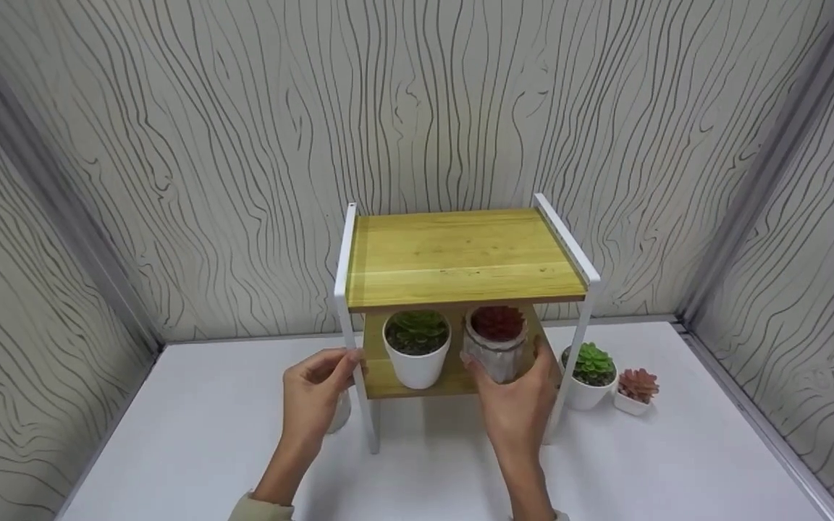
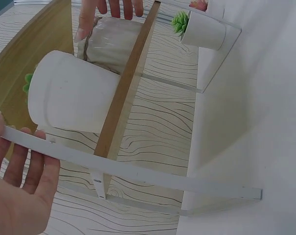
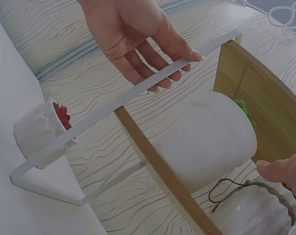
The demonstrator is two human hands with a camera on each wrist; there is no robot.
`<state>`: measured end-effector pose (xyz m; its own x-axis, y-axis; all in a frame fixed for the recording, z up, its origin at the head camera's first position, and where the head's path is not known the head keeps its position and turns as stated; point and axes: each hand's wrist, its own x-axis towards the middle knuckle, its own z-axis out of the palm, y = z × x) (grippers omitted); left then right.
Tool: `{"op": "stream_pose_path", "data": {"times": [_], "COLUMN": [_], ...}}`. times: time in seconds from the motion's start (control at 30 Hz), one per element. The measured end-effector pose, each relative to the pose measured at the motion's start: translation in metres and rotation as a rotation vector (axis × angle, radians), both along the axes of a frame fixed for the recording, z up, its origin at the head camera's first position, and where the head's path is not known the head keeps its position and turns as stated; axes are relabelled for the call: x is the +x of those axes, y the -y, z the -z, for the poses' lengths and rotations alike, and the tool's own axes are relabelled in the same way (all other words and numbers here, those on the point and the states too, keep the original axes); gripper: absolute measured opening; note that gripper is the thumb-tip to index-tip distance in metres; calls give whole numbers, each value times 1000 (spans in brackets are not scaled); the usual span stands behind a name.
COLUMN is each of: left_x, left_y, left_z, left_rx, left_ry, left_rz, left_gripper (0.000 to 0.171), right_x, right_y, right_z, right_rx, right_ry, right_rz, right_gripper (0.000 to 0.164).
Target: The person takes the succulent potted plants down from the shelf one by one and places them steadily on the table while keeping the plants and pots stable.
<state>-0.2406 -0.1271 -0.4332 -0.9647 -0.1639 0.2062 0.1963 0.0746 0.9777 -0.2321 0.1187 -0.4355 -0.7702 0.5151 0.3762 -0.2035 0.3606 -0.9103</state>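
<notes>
The person's right hand [image 1: 518,409] holds a grey-white ribbed pot with a dark red succulent [image 1: 493,358], which is near the front edge of the brown wooden lower board [image 1: 457,380], toward its right edge; the thumb and fingers are curled around its sides. The left hand [image 1: 312,394] pinches the white metal left front leg [image 1: 368,427] of the two-tier rack [image 1: 567,241], beside the left edge of this board. A smooth white round pot with a green succulent [image 1: 417,367] stands near the front edge, left of the middle, so I judge that its placing is done, while the ribbed pot seems almost settled and its release is not yet done. On the white table [image 1: 200,434], outside the right legs, are a white pot with a bright green succulent [image 1: 587,394] and a small white pot with a pinkish succulent [image 1: 633,404]; outside the left legs is a white fluted pot with a red plant [image 3: 40,134], mostly hidden in the head view. Whether these three remain to be placed, I cannot tell. The upper board [image 1: 460,253] covers the lower board's back edge, the right wrist view cuts off most of the right hand, and whether the ribbed pot's base fully touches the board is hard to make out
</notes>
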Motion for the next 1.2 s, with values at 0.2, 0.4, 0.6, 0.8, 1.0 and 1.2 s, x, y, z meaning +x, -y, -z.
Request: {"op": "stream_pose_path", "data": {"times": [0.2,0.4,0.6,0.8,1.0,1.2], "left_x": [0,1,1,1,2,1], "left_y": [0,-1,-2,-2,-1,-1], "left_z": [4,4,4,4,6,7], "left_rx": [6,1,1,-8,5,11], "left_ry": [-25,-37,-31,-36,-36,-24], "left_rz": [-7,-3,-1,1,22,22], "left_gripper": [26,32,28,33,42,43], "right_x": [-7,-18,-26,-33,-39,-43], "right_y": [8,13,15,19,22,22], "right_z": [3,9,14,15,18,19], "right_rx": [-7,10,17,0,15,30], "right_ry": [-51,-78,-88,-90,-109,-100], "right_rz": [37,61,71,83,116,140], "right_gripper": [107,102,100,98,96,93]}}
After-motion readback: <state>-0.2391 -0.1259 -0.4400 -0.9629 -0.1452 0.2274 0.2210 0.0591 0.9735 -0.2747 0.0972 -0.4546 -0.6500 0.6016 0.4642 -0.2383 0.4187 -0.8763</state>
